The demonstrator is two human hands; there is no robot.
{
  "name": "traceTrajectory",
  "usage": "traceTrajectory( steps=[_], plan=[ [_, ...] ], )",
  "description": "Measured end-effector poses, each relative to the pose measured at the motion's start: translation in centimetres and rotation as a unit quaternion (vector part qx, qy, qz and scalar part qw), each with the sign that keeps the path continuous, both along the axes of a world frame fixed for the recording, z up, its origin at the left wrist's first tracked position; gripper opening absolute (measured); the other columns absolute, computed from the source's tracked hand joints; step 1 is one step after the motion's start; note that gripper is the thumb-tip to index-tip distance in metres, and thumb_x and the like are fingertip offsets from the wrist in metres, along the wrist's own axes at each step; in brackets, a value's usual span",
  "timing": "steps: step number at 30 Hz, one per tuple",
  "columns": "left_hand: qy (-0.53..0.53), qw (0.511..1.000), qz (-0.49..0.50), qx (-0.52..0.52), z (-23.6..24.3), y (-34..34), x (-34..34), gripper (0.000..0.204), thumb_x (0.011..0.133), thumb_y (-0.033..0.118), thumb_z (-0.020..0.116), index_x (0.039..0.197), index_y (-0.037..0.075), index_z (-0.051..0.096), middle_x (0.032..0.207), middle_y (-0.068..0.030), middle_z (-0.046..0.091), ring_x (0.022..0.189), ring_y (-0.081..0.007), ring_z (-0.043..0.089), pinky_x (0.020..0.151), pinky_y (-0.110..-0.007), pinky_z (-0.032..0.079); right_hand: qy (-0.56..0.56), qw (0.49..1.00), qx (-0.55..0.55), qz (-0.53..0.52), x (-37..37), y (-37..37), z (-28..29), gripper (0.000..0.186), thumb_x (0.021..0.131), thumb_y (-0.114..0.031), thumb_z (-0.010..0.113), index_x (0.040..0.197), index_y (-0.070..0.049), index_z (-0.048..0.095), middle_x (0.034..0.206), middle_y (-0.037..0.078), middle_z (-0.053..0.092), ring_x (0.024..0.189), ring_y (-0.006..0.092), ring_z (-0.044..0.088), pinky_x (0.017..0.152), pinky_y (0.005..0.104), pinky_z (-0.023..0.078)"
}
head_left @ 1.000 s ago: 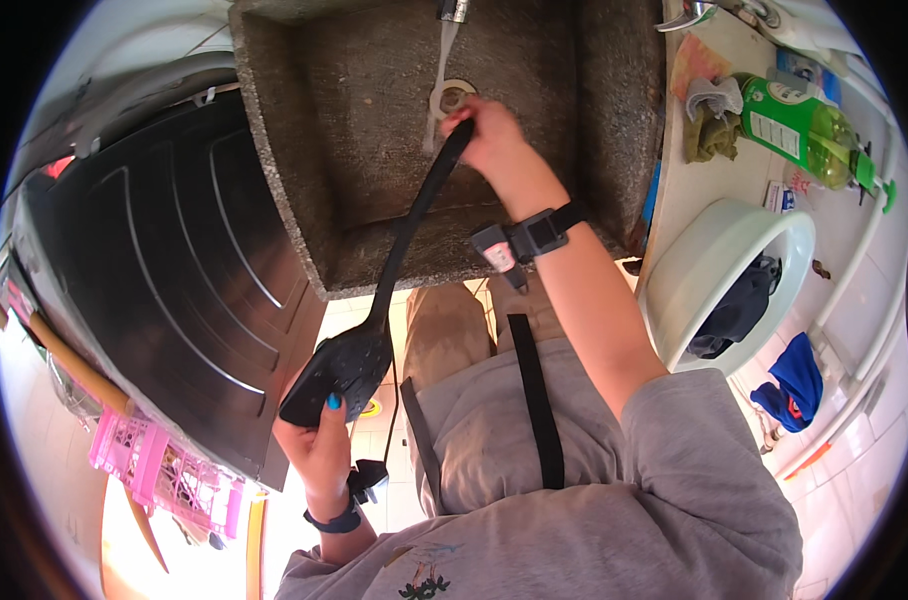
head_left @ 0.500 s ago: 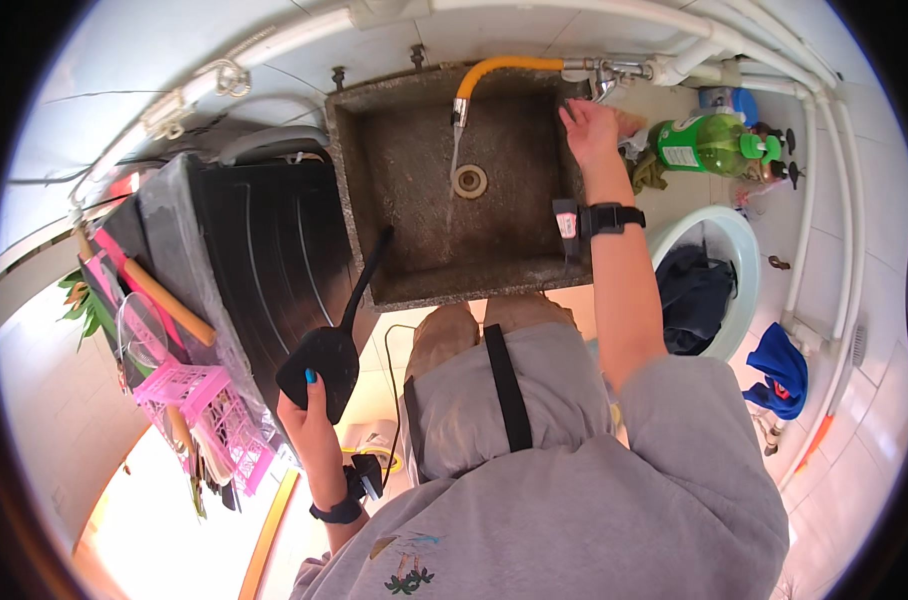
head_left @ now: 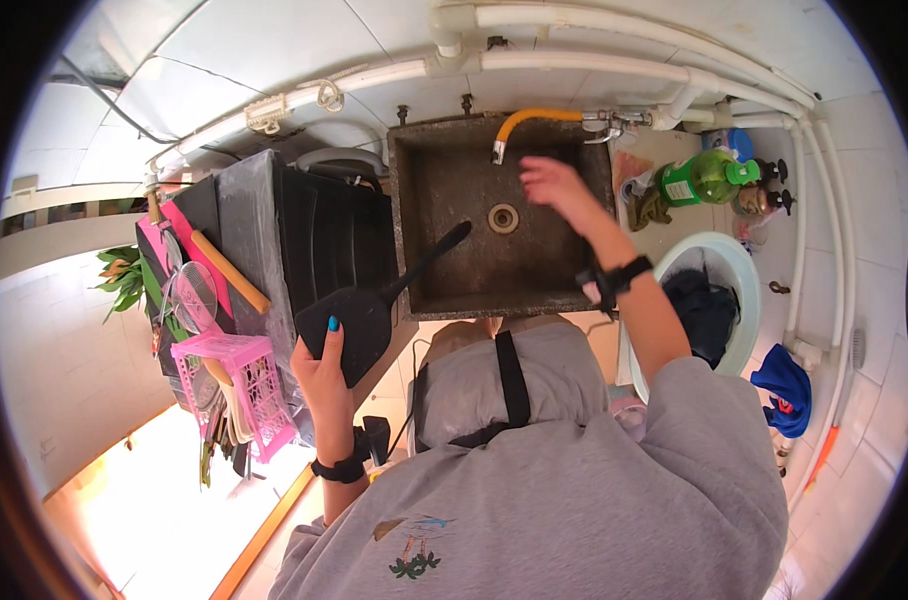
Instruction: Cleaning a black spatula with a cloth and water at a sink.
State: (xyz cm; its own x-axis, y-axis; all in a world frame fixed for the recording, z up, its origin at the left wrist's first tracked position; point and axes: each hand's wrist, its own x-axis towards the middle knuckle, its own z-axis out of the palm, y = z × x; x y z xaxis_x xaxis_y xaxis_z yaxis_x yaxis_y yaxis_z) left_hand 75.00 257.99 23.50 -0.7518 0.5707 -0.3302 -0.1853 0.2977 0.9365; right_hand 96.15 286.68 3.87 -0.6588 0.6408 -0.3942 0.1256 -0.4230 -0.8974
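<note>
My left hand [head_left: 323,375] grips a black spatula [head_left: 361,322] by its broad blade, thumb on top, at the left of the stone sink [head_left: 401,240]. The long handle angles up over the basin. My right hand [head_left: 559,190] is above the basin with fingers apart and empty, just right of and below the orange flexible spout [head_left: 540,116], above the round drain [head_left: 503,219]. No running water shows at the spout. The metal tap [head_left: 614,128] is at the back right of the sink.
Left stands a dark ridged panel [head_left: 334,255] with a pink utensil basket [head_left: 258,390] and other utensils. On the right are a green bottle [head_left: 689,182], cloths [head_left: 646,205] and a pale tub [head_left: 734,245] of dark fabric. White pipes [head_left: 624,62] line the walls.
My right hand has left the tap area and moved leftward over the basin. The water stream has stopped. My left hand still holds the spatula; the view has widened over the wall.
</note>
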Motion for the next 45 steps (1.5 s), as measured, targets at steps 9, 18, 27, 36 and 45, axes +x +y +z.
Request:
traceTrajectory(
  steps=[9,18,27,36,45],
  plan=[
    [-0.206,0.975,-0.038,0.077,0.7,2.3,-1.3,0.029,0.089,0.016,0.052,0.11,-0.003,0.051,0.101,-0.0114,0.06,0.089,-0.0189,0.06,0.078,-0.03,0.051,-0.183,0.78,0.588,0.11,-0.6,-8.4,8.7,0.029,0.066,-0.021,0.07,0.089,-0.008,0.057,0.092,0.015,0.056,0.093,0.0303,0.054,0.077,0.0369,0.042],
    [0.25,0.945,-0.197,-0.078,-5.6,0.3,-4.4,0.03,0.092,0.02,0.045,0.115,0.002,0.05,0.094,-0.0105,0.058,0.088,-0.0169,0.055,0.075,-0.028,0.042,-0.437,0.71,0.534,0.143,5.1,-6.2,8.2,0.025,0.069,-0.028,0.064,0.065,-0.004,0.061,0.068,0.017,0.059,0.069,0.0298,0.061,0.061,0.0404,0.047],
    [0.032,0.95,-0.301,0.082,-4.3,4.7,0.1,0.017,0.093,0.01,0.04,0.107,0.004,0.048,0.093,-0.0072,0.061,0.091,-0.0135,0.058,0.082,-0.025,0.044,0.0,0.966,-0.198,0.167,2.2,-9.8,14.4,0.04,0.081,-0.012,0.055,0.05,-0.012,0.029,0.043,-0.004,0.026,0.033,0.0063,0.025,0.035,0.0231,0.018],
    [-0.203,0.909,-0.267,0.247,2.7,10.4,4.7,0.019,0.097,0.02,0.032,0.104,0.006,0.043,0.08,-0.0052,0.048,0.079,-0.0137,0.05,0.08,-0.03,0.044,0.076,0.95,-0.142,0.268,-1.0,-13.3,17.7,0.03,0.086,-0.02,0.055,0.061,-0.006,0.044,0.051,0.001,0.046,0.046,0.0102,0.047,0.056,0.0246,0.042],
    [-0.048,0.9,-0.42,0.106,5.4,6.3,5.0,0.015,0.095,0.014,0.034,0.099,0.004,0.046,0.071,0.0017,0.039,0.065,-0.0062,0.036,0.061,-0.02,0.034,0.218,0.967,0.129,0.022,2.4,-9.2,24.7,0.061,0.071,-0.002,0.069,0.124,-0.003,0.039,0.113,0.008,0.053,0.095,0.0124,0.054,0.079,0.0236,0.045]
  ],
)
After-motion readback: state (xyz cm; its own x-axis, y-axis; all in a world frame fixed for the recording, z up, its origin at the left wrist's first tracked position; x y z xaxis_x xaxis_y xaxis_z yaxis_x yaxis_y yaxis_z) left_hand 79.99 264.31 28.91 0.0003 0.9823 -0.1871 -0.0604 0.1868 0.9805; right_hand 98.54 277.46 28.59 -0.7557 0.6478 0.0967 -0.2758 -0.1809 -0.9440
